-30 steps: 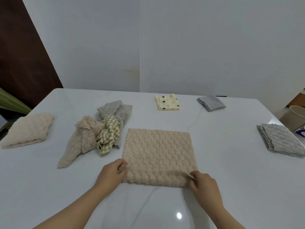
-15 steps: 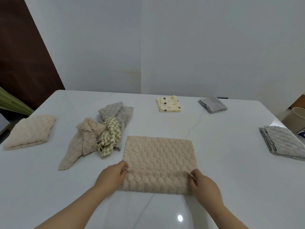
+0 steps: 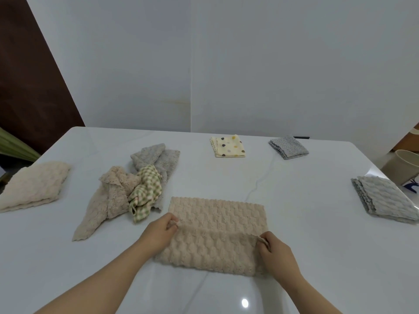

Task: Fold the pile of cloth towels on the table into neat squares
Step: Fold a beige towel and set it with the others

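A beige textured towel [image 3: 217,214] lies on the white table [image 3: 294,223] in front of me, its near edge lifted and carried back over itself. My left hand [image 3: 159,231] pinches the near-left corner and my right hand [image 3: 275,251] pinches the near-right corner. To the left sits a loose pile: a beige fluffy towel [image 3: 106,200], a green checked cloth [image 3: 145,193] and a grey towel [image 3: 156,157].
Folded towels lie around the table: a beige one [image 3: 34,186] at far left, a dotted yellow one [image 3: 227,146] and a grey speckled one [image 3: 289,147] at the back, a grey one [image 3: 383,198] at right. A beige bin [image 3: 403,166] stands beyond the right edge.
Both hands have lifted the towel's near edge and moved it away from me, so the folded-over flap has grown. The other towels have not moved.
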A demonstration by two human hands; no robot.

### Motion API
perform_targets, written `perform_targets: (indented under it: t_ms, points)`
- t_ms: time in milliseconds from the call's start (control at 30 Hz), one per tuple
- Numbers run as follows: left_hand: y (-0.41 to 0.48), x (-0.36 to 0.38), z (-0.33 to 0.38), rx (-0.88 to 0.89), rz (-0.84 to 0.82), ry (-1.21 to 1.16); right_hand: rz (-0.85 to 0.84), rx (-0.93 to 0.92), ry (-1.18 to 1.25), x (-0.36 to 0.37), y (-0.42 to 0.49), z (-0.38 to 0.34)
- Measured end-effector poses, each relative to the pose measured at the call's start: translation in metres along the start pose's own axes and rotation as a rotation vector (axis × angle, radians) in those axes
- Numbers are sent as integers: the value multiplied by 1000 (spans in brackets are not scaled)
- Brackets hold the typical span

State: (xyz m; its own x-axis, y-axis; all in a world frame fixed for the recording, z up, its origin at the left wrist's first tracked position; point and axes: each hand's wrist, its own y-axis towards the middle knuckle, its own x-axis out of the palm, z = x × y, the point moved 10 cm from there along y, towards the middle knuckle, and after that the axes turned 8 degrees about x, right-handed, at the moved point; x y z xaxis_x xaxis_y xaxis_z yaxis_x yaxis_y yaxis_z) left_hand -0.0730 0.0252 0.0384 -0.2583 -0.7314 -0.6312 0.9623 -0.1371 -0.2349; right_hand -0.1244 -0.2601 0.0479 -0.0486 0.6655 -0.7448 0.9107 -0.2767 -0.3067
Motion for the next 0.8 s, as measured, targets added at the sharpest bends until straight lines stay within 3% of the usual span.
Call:
perform_targets:
  t_ms: [233,433,800]
  points:
    - [-9,2,-18,-42,-9,105,-17,64,-62,2,0,14]
    - [-15,8,-29,-154,-228,-58,-88,65,-49,3,-1,16]
    - [8,-16,-14,-184,-85,-289,-46,147,356,-17,20,9]
